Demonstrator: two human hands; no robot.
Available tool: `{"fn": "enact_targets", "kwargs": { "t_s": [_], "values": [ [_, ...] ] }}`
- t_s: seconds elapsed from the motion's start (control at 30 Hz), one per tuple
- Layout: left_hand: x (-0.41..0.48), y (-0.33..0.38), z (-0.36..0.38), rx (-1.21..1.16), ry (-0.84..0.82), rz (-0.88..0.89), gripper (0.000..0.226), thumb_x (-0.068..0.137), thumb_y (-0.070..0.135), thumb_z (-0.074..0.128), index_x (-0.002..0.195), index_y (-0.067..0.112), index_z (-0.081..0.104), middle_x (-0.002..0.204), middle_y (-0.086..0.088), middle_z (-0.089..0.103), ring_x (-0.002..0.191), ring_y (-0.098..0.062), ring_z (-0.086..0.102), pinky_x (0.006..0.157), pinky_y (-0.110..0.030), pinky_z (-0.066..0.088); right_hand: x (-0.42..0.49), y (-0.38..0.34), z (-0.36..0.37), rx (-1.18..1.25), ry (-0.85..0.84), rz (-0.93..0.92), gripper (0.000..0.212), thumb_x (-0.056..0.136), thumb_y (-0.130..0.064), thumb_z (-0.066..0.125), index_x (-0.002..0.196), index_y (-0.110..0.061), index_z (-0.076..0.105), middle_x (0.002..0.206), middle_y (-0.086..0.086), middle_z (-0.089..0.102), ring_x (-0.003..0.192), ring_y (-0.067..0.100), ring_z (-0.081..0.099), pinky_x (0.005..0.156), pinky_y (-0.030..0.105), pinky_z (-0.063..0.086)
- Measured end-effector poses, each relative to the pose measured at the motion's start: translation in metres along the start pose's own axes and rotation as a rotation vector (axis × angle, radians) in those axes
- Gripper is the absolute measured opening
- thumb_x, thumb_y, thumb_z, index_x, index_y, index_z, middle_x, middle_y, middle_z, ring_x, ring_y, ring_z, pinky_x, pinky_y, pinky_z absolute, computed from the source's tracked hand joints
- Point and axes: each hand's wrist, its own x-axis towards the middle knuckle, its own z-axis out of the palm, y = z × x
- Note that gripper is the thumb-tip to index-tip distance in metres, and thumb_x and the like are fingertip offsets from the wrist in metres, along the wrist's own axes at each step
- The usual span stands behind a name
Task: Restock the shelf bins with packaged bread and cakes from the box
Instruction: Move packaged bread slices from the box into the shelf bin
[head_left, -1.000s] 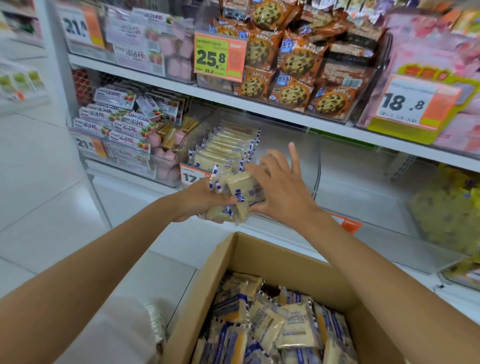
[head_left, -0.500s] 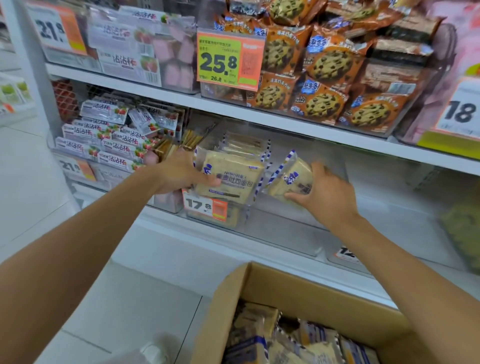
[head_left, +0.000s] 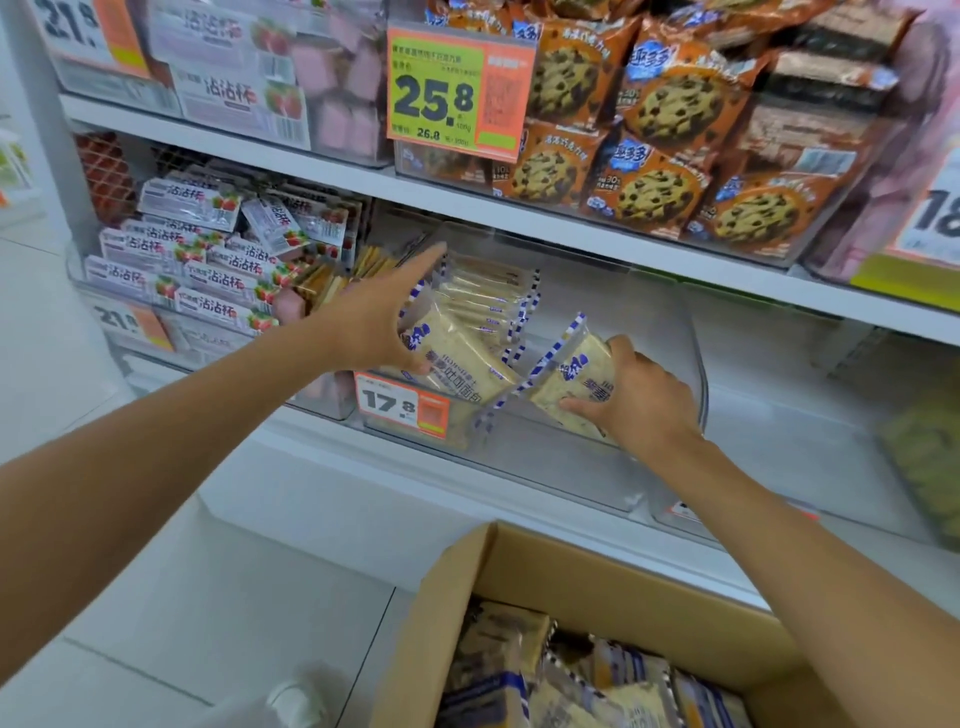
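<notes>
The right hand (head_left: 639, 400) holds one bread pack (head_left: 569, 382). The thumb lies on the front of the pack and the other fingers (head_left: 623, 345) curl over its top, so the pack is pinched between them. The pack is tilted and sits low inside the clear bin (head_left: 545, 467) on the lower shelf, just to the right of the row of bread packs (head_left: 483, 312) that is already there.

The left hand (head_left: 371, 325) is at the left end of that row. Its fingers are spread, with one finger pointing straight up and the thumb touching the front pack. I cannot tell if the hidden fingers hold anything.

A price tag (head_left: 402, 402) that says 17.8 hangs on the front of the bin. The box (head_left: 519, 571) is down below, near the person, with its top open. More bread packs (head_left: 571, 686) lie inside it. Cookie bags (head_left: 665, 109) fill the shelf above.
</notes>
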Motion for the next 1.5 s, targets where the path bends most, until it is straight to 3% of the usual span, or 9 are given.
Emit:
{"fn": "enact_targets", "kwargs": {
  "t_s": [0.07,0.13,0.23,0.33,0.57,0.93,1.07,1.23,1.5],
  "values": [
    [-0.006,0.0,-0.001,0.069,0.122,0.108,0.135,0.062,0.035,0.091,0.151,0.049,-0.01,0.158,-0.005,0.025,0.135,-0.028,0.041,0.106,-0.05,0.043,0.0,-0.002,0.0,-0.002,-0.011,0.001,0.073,0.072,-0.072,0.067,0.115,-0.019,0.039,0.099,0.003,0.063,0.085,0.03,0.063,0.061,0.032,0.04],
    [-0.011,0.009,0.004,0.227,0.237,0.267,0.11,0.073,0.048,0.071,0.155,0.039,-0.002,0.164,-0.003,0.015,0.148,-0.023,0.02,0.119,-0.051,0.022,-0.002,-0.004,0.0,0.0,-0.026,0.006,0.071,0.073,-0.07,0.067,0.115,-0.019,0.04,0.094,0.001,0.058,0.079,0.027,0.058,0.06,0.031,0.037],
    [-0.014,0.03,0.028,0.424,0.105,0.399,0.071,0.091,0.063,0.02,0.156,0.034,0.013,0.163,0.007,0.013,0.152,-0.013,0.004,0.121,-0.044,-0.008,-0.002,-0.007,-0.003,0.02,-0.053,0.025,0.069,0.075,-0.067,0.068,0.116,-0.02,0.039,0.09,-0.001,0.054,0.073,0.023,0.048,0.06,0.031,0.036],
    [-0.017,0.01,0.051,0.489,0.065,0.33,0.075,0.09,0.066,-0.002,0.156,0.035,0.015,0.164,0.004,0.017,0.152,-0.014,0.006,0.121,-0.046,-0.007,-0.002,-0.003,-0.003,0.032,-0.071,0.024,0.069,0.074,-0.067,0.069,0.115,-0.021,0.04,0.096,0.001,0.059,0.077,0.025,0.053,0.061,0.031,0.038],
    [-0.047,0.009,0.077,0.56,0.011,0.28,0.088,0.079,0.083,-0.008,0.155,0.043,0.011,0.165,-0.002,0.006,0.153,-0.028,0.003,0.119,-0.057,-0.006,0.001,-0.003,0.003,0.06,-0.091,0.036,0.071,0.072,-0.07,0.069,0.115,-0.021,0.039,0.096,0.001,0.06,0.077,0.025,0.054,0.06,0.032,0.04],
    [-0.036,0.004,0.056,0.413,-0.226,0.152,0.103,0.053,0.097,-0.017,0.147,0.057,-0.005,0.164,0.002,-0.012,0.15,-0.018,-0.017,0.12,-0.051,-0.01,0.004,-0.005,0.005,0.139,-0.157,0.029,0.063,0.081,-0.06,0.067,0.117,-0.019,0.037,0.097,0.001,0.057,0.08,0.023,0.054,0.063,0.034,0.042],
    [-0.004,0.011,0.043,0.282,-0.053,0.152,0.084,0.077,0.083,-0.006,0.153,0.047,0.005,0.166,0.004,0.003,0.152,-0.015,-0.006,0.122,-0.048,-0.004,0.019,-0.001,0.004,0.081,-0.152,-0.008,0.052,0.087,-0.048,0.065,0.116,-0.017,0.037,0.1,0.005,0.058,0.082,0.024,0.058,0.063,0.033,0.041],
    [0.055,0.031,0.067,0.186,-0.149,0.101,0.07,0.095,0.066,0.016,0.156,0.036,0.002,0.166,-0.001,-0.003,0.152,-0.015,-0.01,0.122,-0.045,-0.006,0.064,0.005,0.007,-0.009,-0.101,-0.016,0.061,0.087,-0.045,0.066,0.128,-0.011,0.037,0.111,0.01,0.058,0.094,0.03,0.058,0.07,0.034,0.04],
    [0.082,0.003,0.067,0.347,-0.227,0.038,0.095,0.07,0.09,0.0,0.153,0.046,-0.009,0.163,0.007,-0.018,0.148,-0.01,-0.022,0.121,-0.042,-0.013,0.155,0.001,0.049,-0.219,-0.032,-0.012,0.074,0.081,-0.048,0.069,0.138,-0.016,0.035,0.128,0.012,0.051,0.117,0.032,0.05,0.096,0.041,0.037]
  ]
}}
